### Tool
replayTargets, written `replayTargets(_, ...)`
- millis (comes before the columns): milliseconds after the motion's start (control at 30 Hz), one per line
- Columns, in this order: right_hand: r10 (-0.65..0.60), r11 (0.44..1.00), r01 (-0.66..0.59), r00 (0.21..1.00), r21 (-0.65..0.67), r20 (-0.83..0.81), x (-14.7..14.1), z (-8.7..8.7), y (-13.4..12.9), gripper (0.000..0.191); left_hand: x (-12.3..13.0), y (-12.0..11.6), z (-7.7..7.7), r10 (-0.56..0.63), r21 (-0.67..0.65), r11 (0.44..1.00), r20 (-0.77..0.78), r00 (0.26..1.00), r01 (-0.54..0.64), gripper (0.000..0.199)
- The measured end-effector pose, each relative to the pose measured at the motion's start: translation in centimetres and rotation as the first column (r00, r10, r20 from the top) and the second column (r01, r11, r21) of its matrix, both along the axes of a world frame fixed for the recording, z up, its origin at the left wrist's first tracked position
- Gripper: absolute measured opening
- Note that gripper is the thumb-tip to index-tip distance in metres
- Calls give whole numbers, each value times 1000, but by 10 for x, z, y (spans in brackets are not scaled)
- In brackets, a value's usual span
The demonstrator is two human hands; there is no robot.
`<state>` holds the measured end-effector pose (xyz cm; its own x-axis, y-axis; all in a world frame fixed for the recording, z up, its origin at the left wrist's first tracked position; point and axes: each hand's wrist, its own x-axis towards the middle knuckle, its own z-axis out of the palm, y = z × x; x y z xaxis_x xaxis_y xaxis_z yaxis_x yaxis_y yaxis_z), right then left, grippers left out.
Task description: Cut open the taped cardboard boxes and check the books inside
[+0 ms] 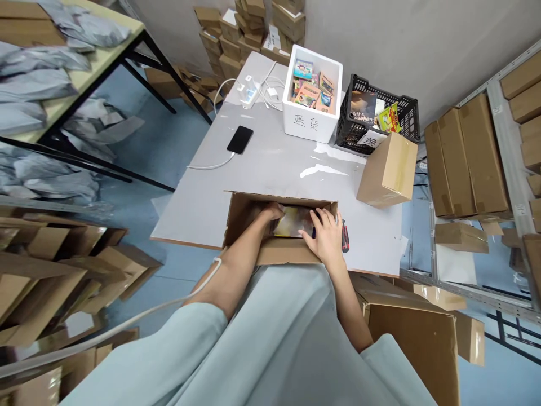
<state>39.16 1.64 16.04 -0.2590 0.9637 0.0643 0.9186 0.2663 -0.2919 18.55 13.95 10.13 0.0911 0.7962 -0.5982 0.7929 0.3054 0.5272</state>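
Observation:
An open cardboard box (291, 255) stands at the table's front edge, against my body. Inside it lies a flat, shiny, yellowish and grey packet (291, 221); its exact kind cannot be made out. My left hand (273, 212) reaches into the box, its bent fingers closed at the packet's upper left corner and partly hidden. Over the right end of the box is my right hand (324, 232), fingers spread, with the thumb close to the packet's lower right edge. A red and black cutter-like tool (345, 237) lies just right of the box.
Behind are a phone (240, 140) on a cable, a power strip (250, 96), a white foam box (310, 121) of small colourful packs and a black crate (355, 127). A closed carton (386, 172) stands right. Cartons and shelves flank the table (270, 163).

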Motion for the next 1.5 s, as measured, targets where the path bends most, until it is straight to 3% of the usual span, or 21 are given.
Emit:
replayTargets(67, 3, 1000, -3, 1000, 5, -1, 2, -1, 2, 64, 3, 3, 11, -63, -50, 997, -53, 997, 60, 44)
replayTargets(133, 14, 1000, -14, 1000, 18, -5, 4, -2, 4, 63, 5, -3, 28, -123, -31, 992, -83, 989, 120, 31)
replayTargets(233, 34, 999, -34, 999, 36, -17, 7, -1, 9, 63, 4, -28, 57, -163, 109, 979, -94, 982, 173, 2)
replayTargets(300, 43, 999, -43, 999, 25, -23, 9, 1, 11, 63, -2, -50, 77, -168, 223, 957, -92, 982, 184, 8)
replayTargets(467, 66, 998, -64, 994, 21, -90, 13, 13, 12, 58, -27, -98, 114, -232, 588, 785, -15, 973, 196, 16)
replayTargets(600, 166, 986, -159, 969, 52, -184, 17, 28, 11, 43, -33, -120, 132, -310, 704, 686, 55, 949, 183, 20)
replayTargets(700, 244, 966, -260, 911, -2, -331, 21, 39, 13, 34, -33, -133, 142, -326, 772, 614, 58, 943, 165, 23)
replayTargets(800, 215, 966, -258, 827, -12, -519, 26, 45, 17, 32, -41, -148, 148, -147, 877, 481, 77, 986, 4, 25)
replayTargets(900, 158, 985, -163, 737, 55, -657, 34, 50, 21, 28, -54, -164, 144, 117, 937, 272, 193, 974, -219, 64)
replayTargets(967, 135, 991, -105, 666, 87, -734, 40, 55, 22, 27, -60, -172, 137, 182, 922, 144, 331, 926, -358, 80)
replayTargets(1033, 122, 992, -60, 585, 108, -802, 45, 62, 24, 27, -59, -177, 128, 169, 869, 80, 470, 866, -487, 86)
replayTargets(1133, 106, 989, 43, 483, 145, -869, 48, 76, 24, 27, -47, -181, 121, 125, 767, 122, 617, 777, -629, 80)
replayTargets(1233, 92, 981, 117, 427, 156, -900, 44, 86, 22, 34, -30, -182, 124, 84, 706, 258, 664, 743, -659, 65)
replayTargets(1333, 76, 987, 107, 365, 122, -928, 31, 86, 19, 51, -17, -180, 132, 37, 691, 377, 655, 755, -617, 53)
replayTargets(1400, 54, 991, 99, 313, 89, -948, 19, 82, 19, 55, -13, -178, 138, 22, 708, 362, 644, 765, -606, 42)
replayTargets(1500, 24, 995, 87, 275, 50, -961, 1, 77, 21, 54, -11, -174, 144, 64, 756, 282, 600, 798, -591, 23)
